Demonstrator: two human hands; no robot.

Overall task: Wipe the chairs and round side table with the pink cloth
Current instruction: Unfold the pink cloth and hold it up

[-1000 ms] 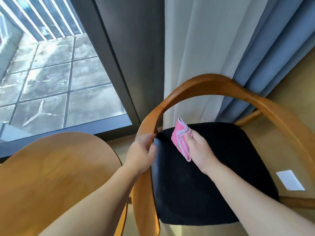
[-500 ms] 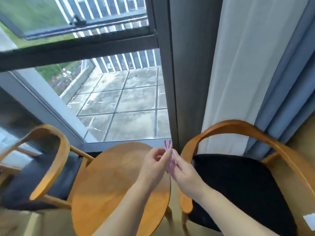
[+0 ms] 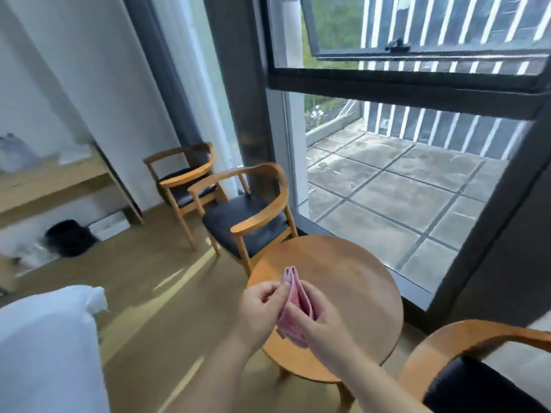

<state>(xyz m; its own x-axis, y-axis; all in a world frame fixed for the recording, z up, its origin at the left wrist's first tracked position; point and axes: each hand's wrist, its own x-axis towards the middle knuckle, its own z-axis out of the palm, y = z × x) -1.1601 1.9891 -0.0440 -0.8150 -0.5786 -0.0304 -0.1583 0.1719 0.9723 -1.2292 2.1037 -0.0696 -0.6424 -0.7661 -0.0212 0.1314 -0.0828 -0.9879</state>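
The folded pink cloth [image 3: 293, 302] is held upright between my left hand [image 3: 262, 305] and my right hand [image 3: 323, 318], above the near left edge of the round wooden side table [image 3: 351, 281]. A wooden armchair with a dark seat [image 3: 247, 222] stands just beyond the table on its left. A second similar chair [image 3: 182, 174] stands behind that one near the curtain. The curved back of a third chair [image 3: 465, 341] shows at the bottom right, close to my right arm.
A tall window [image 3: 402, 180] looks onto a tiled balcony on the right. White bedding [image 3: 47, 347] fills the bottom left. A wooden desk [image 3: 53, 180] and a black bin [image 3: 70, 236] stand at the left wall. Open wooden floor lies between bed and chairs.
My view has swung left, away from the right chair. My left hand let go of that chair's back and joined the right hand on the cloth, which now sits over the round table.
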